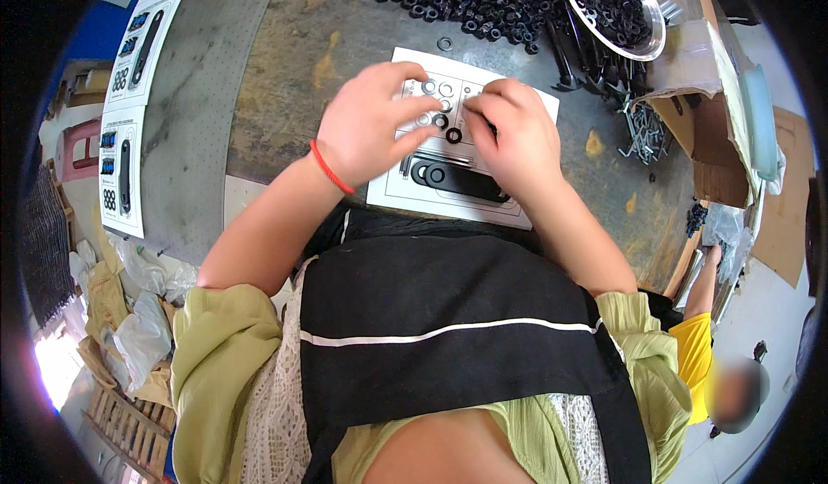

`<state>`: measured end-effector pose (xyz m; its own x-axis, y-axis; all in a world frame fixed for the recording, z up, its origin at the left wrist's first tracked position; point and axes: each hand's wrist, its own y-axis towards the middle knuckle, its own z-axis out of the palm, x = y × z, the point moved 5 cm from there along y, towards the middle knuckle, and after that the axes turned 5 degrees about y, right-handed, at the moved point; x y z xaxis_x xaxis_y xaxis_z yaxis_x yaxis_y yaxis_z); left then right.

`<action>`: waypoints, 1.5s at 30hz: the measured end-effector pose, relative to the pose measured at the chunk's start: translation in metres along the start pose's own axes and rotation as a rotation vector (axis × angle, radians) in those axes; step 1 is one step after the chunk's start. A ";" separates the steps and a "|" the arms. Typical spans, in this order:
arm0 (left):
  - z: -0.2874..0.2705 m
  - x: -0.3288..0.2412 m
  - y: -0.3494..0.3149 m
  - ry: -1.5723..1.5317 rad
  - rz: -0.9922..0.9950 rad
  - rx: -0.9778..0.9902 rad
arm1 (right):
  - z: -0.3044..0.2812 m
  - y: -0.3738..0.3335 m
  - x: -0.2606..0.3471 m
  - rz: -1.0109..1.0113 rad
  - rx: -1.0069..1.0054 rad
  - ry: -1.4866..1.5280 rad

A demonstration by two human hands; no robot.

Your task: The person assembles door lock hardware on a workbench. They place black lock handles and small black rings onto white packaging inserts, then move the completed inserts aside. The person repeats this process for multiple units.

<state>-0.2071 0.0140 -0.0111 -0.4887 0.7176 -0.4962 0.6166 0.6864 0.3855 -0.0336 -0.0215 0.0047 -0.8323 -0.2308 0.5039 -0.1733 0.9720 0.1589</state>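
A white printed sheet (pixel 385 192) lies on the worktable under both my hands. My left hand (pixel 366 122), a red cord at its wrist, hovers over the sheet's left side with fingers apart, close to several silver washers (pixel 446 90) and black rings (pixel 454 135). Over the right side, my right hand (pixel 522 139) has thumb and forefinger drawn together; a small dark thing shows by them, its kind unclear. Along the sheet's near part rests a flat black bar (pixel 466 184) with rings at its left end. Thin dark rods (pixel 444 160) lie just beyond it.
Black nuts (pixel 470 5) are heaped at the far side, beside a metal bowl (pixel 659 31) of them. Dark bolts (pixel 565 61), bent metal keys (pixel 642 135) and a cardboard box (pixel 720 156) stand right. Packed cards (pixel 125 178) line the left. Someone in a yellow sleeve (pixel 693 355) is at right.
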 end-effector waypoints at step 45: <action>-0.003 -0.041 -0.073 -1.613 -1.052 -0.531 | -0.020 -0.129 -0.032 0.439 -0.310 1.144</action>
<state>-0.2344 -0.0656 -0.0164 0.6212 -0.4557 -0.6376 0.1523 0.8683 -0.4721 0.0259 -0.1408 -0.0145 0.1689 0.0505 0.9843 0.2609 0.9608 -0.0941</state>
